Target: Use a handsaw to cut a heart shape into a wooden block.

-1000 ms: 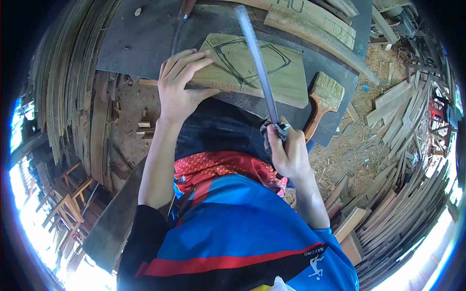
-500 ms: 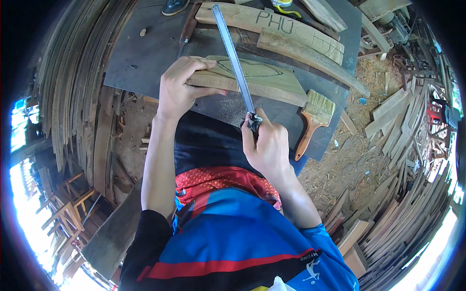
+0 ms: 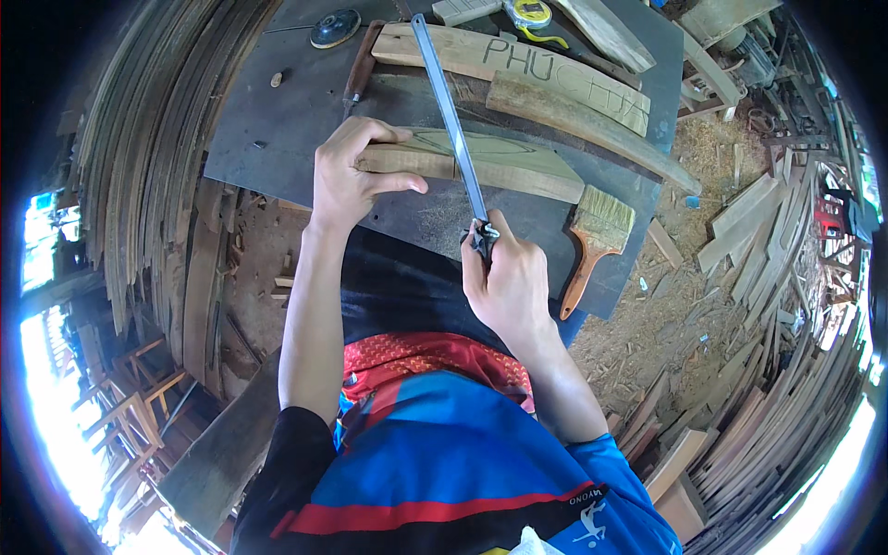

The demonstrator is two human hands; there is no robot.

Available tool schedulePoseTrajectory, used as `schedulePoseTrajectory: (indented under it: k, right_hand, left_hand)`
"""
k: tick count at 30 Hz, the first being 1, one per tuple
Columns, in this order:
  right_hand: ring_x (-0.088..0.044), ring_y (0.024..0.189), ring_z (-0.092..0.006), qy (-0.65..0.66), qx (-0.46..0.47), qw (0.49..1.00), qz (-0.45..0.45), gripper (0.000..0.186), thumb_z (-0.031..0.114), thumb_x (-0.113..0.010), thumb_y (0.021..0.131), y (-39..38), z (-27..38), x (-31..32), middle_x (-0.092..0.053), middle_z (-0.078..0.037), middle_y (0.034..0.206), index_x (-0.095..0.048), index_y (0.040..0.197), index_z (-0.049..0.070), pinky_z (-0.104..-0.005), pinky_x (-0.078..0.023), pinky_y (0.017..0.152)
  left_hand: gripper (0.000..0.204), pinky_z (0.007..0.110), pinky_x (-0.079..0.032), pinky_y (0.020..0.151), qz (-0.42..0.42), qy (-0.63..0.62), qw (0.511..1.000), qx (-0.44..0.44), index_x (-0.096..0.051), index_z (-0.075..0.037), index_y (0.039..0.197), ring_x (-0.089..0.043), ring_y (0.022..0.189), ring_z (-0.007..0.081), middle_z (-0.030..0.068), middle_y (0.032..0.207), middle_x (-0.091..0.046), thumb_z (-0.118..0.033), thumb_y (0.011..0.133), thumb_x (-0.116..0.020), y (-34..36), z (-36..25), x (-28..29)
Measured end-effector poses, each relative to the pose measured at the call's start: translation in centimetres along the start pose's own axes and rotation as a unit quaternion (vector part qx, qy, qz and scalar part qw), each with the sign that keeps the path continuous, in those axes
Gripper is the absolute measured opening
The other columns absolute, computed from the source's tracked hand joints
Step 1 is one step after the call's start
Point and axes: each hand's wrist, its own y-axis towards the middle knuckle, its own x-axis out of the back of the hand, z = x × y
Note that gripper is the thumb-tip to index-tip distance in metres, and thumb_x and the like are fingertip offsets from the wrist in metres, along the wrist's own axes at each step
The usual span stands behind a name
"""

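Note:
My left hand [image 3: 356,171] grips the left end of a thick pale board [image 3: 499,176] with a dark outline drawn on its top, fingers over it and thumb along the near edge. My right hand [image 3: 504,277] is closed on the dark grip of a long, narrow metal saw [image 3: 442,102], which crosses the board near its middle, pointing away from me; its cutting edge is hard to make out. Right of the board lies a wide paintbrush [image 3: 601,222] with a wooden handle.
The dark tabletop [image 3: 259,148] also holds a lettered plank [image 3: 435,46], a long grey offcut [image 3: 601,125], a wooden-handled tool [image 3: 363,60], a black disc [image 3: 335,28] and a yellow tape measure [image 3: 528,13]. Wood is piled at left and right [image 3: 758,425], over a shavings-strewn floor.
The board is now seen more edge-on, with my left hand further round its end. The saw and my right hand have shifted left since a second ago. More of the tabletop's far side shows.

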Motion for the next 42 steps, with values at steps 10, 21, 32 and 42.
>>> schedulePoseTrajectory:
  k: [10,21,32,42]
  right_hand:
    - [-0.063,0.056,-0.0383,-0.008,-0.016,1.0,-0.007,0.021,0.014,-0.065,0.085,0.7,0.8,-0.6,-0.059,-0.017,0.059,-0.049,0.091,0.002,-0.0471,-0.049,0.051]
    - [-0.065,0.058,-0.0404,-0.111,-0.062,0.992,-0.013,0.027,0.021,-0.064,0.088,3.8,3.1,0.3,-0.062,-0.021,0.06,-0.048,0.093,0.0,-0.0477,-0.054,0.053]
    - [-0.065,0.073,-0.0471,-0.135,-0.106,0.985,-0.003,0.023,0.02,-0.057,0.092,7.2,5.1,2.6,-0.064,-0.028,0.072,-0.056,0.09,-0.003,-0.0544,-0.052,0.068]
    - [-0.067,0.076,-0.0457,-0.178,-0.095,0.979,0.013,0.03,0.024,-0.057,0.093,8.5,5.2,2.7,-0.065,-0.028,0.075,-0.057,0.091,-0.005,-0.052,-0.055,0.07]
  left_hand:
    - [0.033,0.044,-0.053,0.081,-0.285,-0.271,0.916,0.087,-0.057,0.005,0.074,-0.064,0.067,0.0255,0.0149,0.072,-0.064,-0.015,0.099,-0.047,-0.3,0.2,-5.7]
    - [0.039,0.034,-0.046,0.057,-0.417,-0.119,0.895,0.105,-0.05,-0.002,0.061,-0.057,0.049,0.0223,0.0108,0.057,-0.058,-0.014,0.095,-0.033,3.9,1.3,-7.6]
    - [0.036,0.04,-0.031,0.049,-0.443,-0.06,0.879,0.165,-0.045,0.008,0.059,-0.035,0.05,0.0174,0.0225,0.051,-0.045,-0.016,0.085,-0.043,6.3,1.1,-7.9]
    - [0.031,0.041,-0.031,0.047,-0.451,-0.074,0.878,0.144,-0.046,0.007,0.059,-0.03,0.048,0.0249,0.0238,0.053,-0.046,-0.013,0.083,-0.042,6.7,1.0,-8.2]
